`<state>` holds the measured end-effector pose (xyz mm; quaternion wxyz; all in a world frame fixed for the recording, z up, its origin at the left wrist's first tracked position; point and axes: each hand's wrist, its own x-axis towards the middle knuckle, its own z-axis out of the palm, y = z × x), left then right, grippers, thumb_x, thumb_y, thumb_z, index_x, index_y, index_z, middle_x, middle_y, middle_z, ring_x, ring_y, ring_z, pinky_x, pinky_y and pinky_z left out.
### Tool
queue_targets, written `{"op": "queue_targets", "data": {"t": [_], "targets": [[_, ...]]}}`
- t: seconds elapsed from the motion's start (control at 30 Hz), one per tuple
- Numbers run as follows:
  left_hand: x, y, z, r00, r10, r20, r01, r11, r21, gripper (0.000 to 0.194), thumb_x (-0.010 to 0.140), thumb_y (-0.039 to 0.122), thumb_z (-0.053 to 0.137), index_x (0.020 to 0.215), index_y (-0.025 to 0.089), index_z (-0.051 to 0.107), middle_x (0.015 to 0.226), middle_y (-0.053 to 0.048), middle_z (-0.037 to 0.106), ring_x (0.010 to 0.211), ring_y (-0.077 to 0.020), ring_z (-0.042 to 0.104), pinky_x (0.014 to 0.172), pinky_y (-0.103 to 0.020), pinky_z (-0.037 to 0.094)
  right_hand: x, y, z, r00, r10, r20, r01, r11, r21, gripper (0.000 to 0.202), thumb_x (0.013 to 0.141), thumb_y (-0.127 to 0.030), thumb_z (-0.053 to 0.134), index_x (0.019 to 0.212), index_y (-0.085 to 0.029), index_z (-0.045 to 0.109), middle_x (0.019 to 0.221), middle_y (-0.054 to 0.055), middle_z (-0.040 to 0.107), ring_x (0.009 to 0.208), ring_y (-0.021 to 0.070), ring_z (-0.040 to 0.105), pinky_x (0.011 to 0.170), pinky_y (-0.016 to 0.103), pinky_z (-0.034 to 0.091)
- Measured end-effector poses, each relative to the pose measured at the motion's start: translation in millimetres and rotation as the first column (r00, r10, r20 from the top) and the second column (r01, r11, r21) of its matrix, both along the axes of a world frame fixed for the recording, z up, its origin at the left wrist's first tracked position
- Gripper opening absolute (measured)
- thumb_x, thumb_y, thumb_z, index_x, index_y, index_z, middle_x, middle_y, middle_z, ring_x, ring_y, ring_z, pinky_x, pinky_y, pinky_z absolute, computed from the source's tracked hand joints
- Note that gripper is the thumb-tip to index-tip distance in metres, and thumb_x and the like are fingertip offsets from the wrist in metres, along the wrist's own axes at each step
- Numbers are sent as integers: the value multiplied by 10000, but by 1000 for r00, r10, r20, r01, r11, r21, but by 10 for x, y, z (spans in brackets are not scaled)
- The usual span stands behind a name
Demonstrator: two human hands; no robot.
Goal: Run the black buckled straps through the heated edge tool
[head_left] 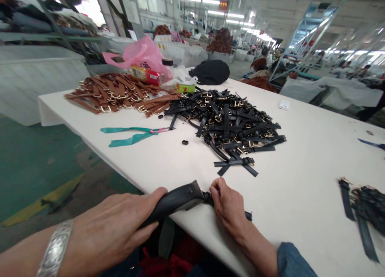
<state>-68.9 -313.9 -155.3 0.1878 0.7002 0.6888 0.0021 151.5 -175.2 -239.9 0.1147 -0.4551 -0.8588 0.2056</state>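
My left hand [120, 221], with a silver bracelet at the wrist, is closed around a wide black leather-like strip [177, 199]. The strip's squared end points right, just past the table's near edge. At that end my right hand [227, 201] pinches a short black buckle strap [249, 216], partly hidden by the fingers. The two black pieces meet between my hands; how they join is hard to make out. Beyond them lies a heap of black straps [225, 116] with gold-coloured buckles. One small black loop [185, 142] lies by itself on the table.
Scissors with teal-wrapped handles [132, 134] lie at the left of the white table [303, 168]. Behind are brown buckle straps [114, 90], a pink plastic bag [144, 54] and a black cap-like item [210, 71]. More black straps [361, 209] lie at the right.
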Motion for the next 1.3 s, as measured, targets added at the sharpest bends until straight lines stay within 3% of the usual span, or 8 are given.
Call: {"op": "queue_targets", "data": {"t": [0.13,0.27,0.47,0.63,0.77,1.03,1.17,1.3], "targets": [[-16,311,180,994,-62,-90,55,995,-77,347,867,337,441,1190,239,520,1031,-91,714,949,-303,673,816,-424,505,7,10,-9,1000,-21,-10,21,1000,-16,172,950,-325,356,883,-231,483,696,-21,620,618,170,601,574,251,265],[-45,471,180,986,-38,-161,22,995,-97,349,871,384,497,1201,271,508,1019,-79,714,950,-292,669,817,-413,502,14,2,-2,999,-28,-31,27,999,-31,195,947,-333,328,875,-232,478,663,-22,590,612,167,580,580,249,287],[-176,411,122,982,-19,-189,11,999,-44,311,883,461,477,1062,229,583,837,-93,716,788,-289,679,680,-363,488,41,-57,35,984,11,-176,-26,996,-80,100,853,-281,446,915,-230,505,727,-32,610,629,139,569,634,243,365],[-109,427,222,962,-106,-252,99,994,-38,278,873,430,512,1049,230,591,821,-92,718,762,-305,685,654,-378,492,86,-51,-1,954,95,-284,-122,989,-79,398,642,-191,588,1033,-236,527,814,-43,617,638,118,551,655,235,407],[-23,523,272,952,-140,-274,140,990,-19,257,847,425,557,1003,226,605,795,-86,713,731,-308,682,627,-376,486,88,-23,-19,952,87,-294,-110,992,-64,414,635,-190,591,1044,-230,537,811,-36,621,632,121,545,649,243,417],[-81,528,124,966,-36,-255,44,999,26,297,862,474,512,985,221,607,792,-95,707,757,-309,681,651,-375,491,115,-18,-26,940,73,-333,-106,991,-82,445,662,-156,587,1102,-206,549,858,-16,632,593,106,522,650,246,453],[-101,530,221,950,-112,-293,112,994,-16,269,850,443,543,999,230,611,788,-87,713,749,-308,682,651,-377,495,146,-22,-26,927,136,-351,-162,986,-46,291,705,-165,601,988,-212,642,963,28,627,671,117,556,678,250,462],[-118,533,297,947,-142,-288,138,990,-33,233,853,417,530,956,226,614,778,-90,712,730,-314,685,631,-383,492,136,-26,-35,929,133,-346,-161,985,-55,218,711,-190,639,923,-224,683,925,21,630,679,121,563,678,251,463]]}}
